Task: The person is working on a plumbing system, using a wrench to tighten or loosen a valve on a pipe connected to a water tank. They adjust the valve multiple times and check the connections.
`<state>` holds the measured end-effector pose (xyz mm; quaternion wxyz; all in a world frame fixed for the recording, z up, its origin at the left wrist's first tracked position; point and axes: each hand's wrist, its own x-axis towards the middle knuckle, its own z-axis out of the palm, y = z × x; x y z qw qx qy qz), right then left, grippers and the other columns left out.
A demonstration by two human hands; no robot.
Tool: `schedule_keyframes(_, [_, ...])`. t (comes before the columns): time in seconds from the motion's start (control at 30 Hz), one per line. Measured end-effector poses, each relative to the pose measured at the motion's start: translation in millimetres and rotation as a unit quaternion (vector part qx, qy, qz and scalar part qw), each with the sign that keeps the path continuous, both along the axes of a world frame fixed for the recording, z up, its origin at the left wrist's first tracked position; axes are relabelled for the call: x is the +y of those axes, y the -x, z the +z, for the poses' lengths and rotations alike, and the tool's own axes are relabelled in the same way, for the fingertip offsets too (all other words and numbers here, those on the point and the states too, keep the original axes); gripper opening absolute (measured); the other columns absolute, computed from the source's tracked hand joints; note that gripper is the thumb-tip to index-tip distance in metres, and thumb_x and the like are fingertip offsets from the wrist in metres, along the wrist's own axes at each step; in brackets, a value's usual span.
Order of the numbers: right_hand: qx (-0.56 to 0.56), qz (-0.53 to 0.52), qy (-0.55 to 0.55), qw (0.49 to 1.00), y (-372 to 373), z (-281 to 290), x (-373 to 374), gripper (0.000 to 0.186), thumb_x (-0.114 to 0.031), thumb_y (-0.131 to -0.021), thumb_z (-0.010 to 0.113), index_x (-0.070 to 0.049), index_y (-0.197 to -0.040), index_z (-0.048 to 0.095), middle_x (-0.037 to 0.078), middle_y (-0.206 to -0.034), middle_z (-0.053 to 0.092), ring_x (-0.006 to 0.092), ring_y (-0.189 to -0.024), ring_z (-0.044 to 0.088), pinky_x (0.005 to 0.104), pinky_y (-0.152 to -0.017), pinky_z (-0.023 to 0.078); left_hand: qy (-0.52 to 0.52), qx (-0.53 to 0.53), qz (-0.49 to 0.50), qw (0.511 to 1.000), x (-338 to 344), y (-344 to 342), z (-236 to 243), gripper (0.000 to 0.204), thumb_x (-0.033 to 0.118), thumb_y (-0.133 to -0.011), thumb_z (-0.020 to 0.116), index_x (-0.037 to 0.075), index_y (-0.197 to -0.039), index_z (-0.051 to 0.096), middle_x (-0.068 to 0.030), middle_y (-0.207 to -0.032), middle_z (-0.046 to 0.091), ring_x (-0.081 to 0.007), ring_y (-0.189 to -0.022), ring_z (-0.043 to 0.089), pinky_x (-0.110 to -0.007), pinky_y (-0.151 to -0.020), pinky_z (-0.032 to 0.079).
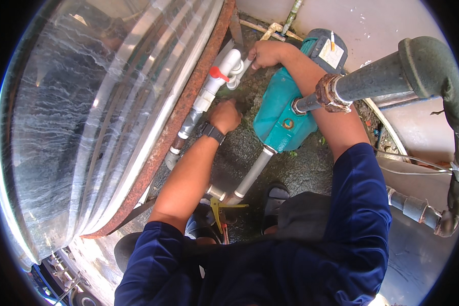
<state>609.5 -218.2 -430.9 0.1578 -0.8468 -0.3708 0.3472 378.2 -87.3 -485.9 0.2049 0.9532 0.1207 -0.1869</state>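
Observation:
My right hand reaches over the teal pump, fingers closed on a short white pipe. This pipe is beside a white fitting with a red valve handle. My left hand, wearing a dark watch, is curled below the valve, near the lower pipe run; what its fingers hold is hidden. A grey pipe runs down from the pump to a fitting by my feet.
A large curved tank with a rusty rim fills the left. Thick grey pipework crosses the right before a pale wall. A yellow tool and a red-handled tool lie between my sandalled feet on wet ground.

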Motion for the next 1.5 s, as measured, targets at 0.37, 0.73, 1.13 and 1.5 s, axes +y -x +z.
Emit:
schedule_keyframes(0.37, [0.003, -0.001, 0.001, 1.000, 0, 1, 0, 0.048, -0.019, -0.080, 0.079, 0.001, -0.123, 0.069, 0.015, -0.096, 0.076, 0.0222, -0.082, 0.072, 0.0359, -0.074, 0.056, 0.008, -0.001, 0.004, 1.000, 0, 0, 1, 0.056, 0.030, -0.086, 0.073, 0.006, -0.135, 0.061, -0.0249, -0.119, 0.069, -0.0386, -0.114, 0.066, -0.047, -0.098, 0.052])
schedule_keyframes(0.73, [-0.002, 0.000, -0.002, 1.000, 0, 0, 0, 0.047, -0.018, -0.080, 0.079, 0.001, -0.122, 0.070, 0.015, -0.094, 0.076, 0.0222, -0.081, 0.072, 0.0356, -0.073, 0.056, 0.002, 0.022, 0.007, 1.000, -1, -1, 4, 0.057, 0.032, -0.087, 0.072, 0.008, -0.137, 0.060, -0.0228, -0.122, 0.069, -0.0374, -0.116, 0.065, -0.046, -0.099, 0.052])
schedule_keyframes(1.13, [0.000, -0.008, -0.001, 1.000, -1, -3, 0, 0.045, -0.018, -0.081, 0.079, 0.001, -0.120, 0.071, 0.014, -0.094, 0.076, 0.0214, -0.081, 0.072, 0.0354, -0.073, 0.056, 0.004, 0.026, 0.010, 1.000, -3, -1, 11, 0.058, 0.032, -0.087, 0.073, 0.008, -0.138, 0.060, -0.0217, -0.123, 0.069, -0.0371, -0.117, 0.065, -0.045, -0.099, 0.052])
schedule_keyframes(1.5, [-0.001, 0.000, 0.017, 1.000, -3, -4, 2, 0.041, -0.018, -0.081, 0.078, 0.000, -0.118, 0.072, 0.013, -0.096, 0.076, 0.0208, -0.081, 0.072, 0.0354, -0.074, 0.056, 0.006, 0.019, -0.005, 1.000, -1, 0, 5, 0.060, 0.036, -0.085, 0.074, 0.007, -0.136, 0.061, -0.0247, -0.122, 0.068, -0.0384, -0.116, 0.065, -0.046, -0.099, 0.052])
